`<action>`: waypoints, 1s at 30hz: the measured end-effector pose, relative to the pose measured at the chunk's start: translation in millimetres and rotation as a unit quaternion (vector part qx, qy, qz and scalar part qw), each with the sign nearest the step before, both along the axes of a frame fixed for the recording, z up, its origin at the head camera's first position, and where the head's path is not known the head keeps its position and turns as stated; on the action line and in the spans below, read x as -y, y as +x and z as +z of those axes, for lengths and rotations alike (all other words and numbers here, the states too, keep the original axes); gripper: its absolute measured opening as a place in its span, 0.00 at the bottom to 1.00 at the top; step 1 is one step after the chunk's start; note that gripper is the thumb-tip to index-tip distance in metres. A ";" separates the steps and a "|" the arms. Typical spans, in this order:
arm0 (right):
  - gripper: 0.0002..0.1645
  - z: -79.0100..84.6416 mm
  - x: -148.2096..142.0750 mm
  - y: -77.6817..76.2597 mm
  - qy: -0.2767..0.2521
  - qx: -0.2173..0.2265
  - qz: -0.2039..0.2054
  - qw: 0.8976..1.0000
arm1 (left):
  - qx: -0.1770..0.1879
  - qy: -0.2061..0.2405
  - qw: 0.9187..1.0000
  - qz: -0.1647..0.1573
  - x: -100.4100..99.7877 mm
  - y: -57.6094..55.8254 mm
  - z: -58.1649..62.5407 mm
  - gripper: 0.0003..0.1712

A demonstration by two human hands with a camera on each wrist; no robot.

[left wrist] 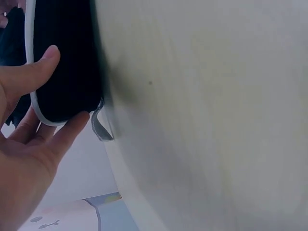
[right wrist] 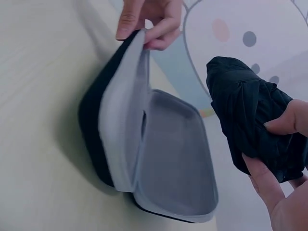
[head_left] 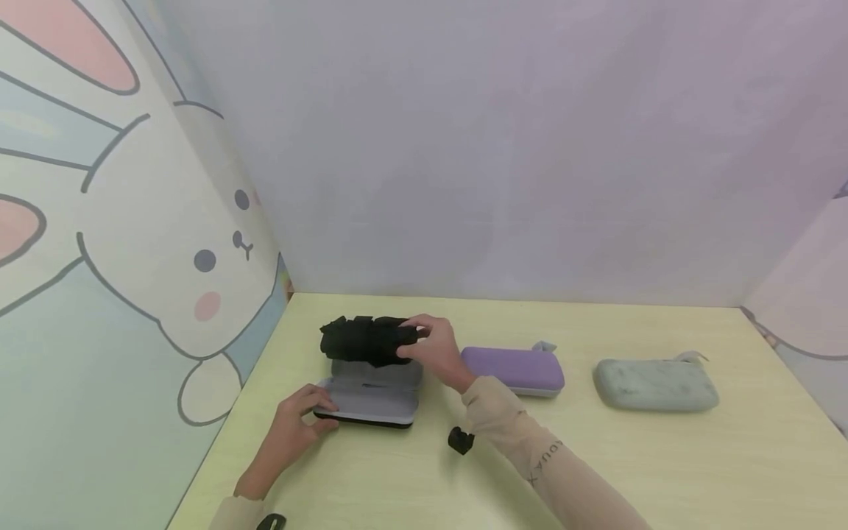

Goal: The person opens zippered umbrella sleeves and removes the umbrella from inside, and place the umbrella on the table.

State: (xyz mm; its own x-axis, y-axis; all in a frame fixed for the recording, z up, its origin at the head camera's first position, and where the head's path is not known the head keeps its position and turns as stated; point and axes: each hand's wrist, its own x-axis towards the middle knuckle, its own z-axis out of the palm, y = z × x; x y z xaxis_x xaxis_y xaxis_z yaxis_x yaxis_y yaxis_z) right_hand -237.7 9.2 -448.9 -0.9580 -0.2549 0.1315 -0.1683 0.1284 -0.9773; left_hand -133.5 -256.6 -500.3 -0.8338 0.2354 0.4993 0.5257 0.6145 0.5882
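Note:
A zippered hard case (head_left: 374,402), black outside with a grey lining, lies spread open at the left of the table. My left hand (head_left: 291,428) grips its left end, thumb on the black shell (left wrist: 70,62) and fingers round the edge. Above the case's far half, my right hand (head_left: 439,355) holds a compact folded black umbrella (head_left: 361,342) by its right end. In the right wrist view, thumb and fingers pinch the bunched fabric of the umbrella (right wrist: 245,110), beside the bare grey lining (right wrist: 178,159).
To the right lie a closed purple case (head_left: 510,369) and a closed grey-green case (head_left: 656,385), each with a loop. A small black object (head_left: 460,440) sits below my right forearm. A rabbit-printed wall (head_left: 152,221) borders the table at left; a plain wall stands behind.

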 end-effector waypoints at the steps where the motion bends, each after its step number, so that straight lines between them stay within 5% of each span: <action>1: 0.18 2.0 0.3 -2.2 -0.003 0.000 -0.004 1.000 | -0.002 0.002 1.000 -0.002 0.2 -0.1 -0.1 0.22; 15: 0.19 9.5 1.3 -35.5 -0.028 0.025 -0.047 0.998 | -0.014 -0.005 1.000 -0.001 -0.7 0.5 0.8 0.23; 24: 0.18 1.9 6.6 -52.5 0.017 0.012 -0.065 0.998 | -0.021 0.007 1.000 -0.022 -0.9 -1.3 -0.7 0.24; 30: 0.19 -11.8 9.6 -61.4 0.043 0.008 -0.078 0.996 | 0.000 -0.004 1.000 -0.006 -0.1 0.0 0.9 0.23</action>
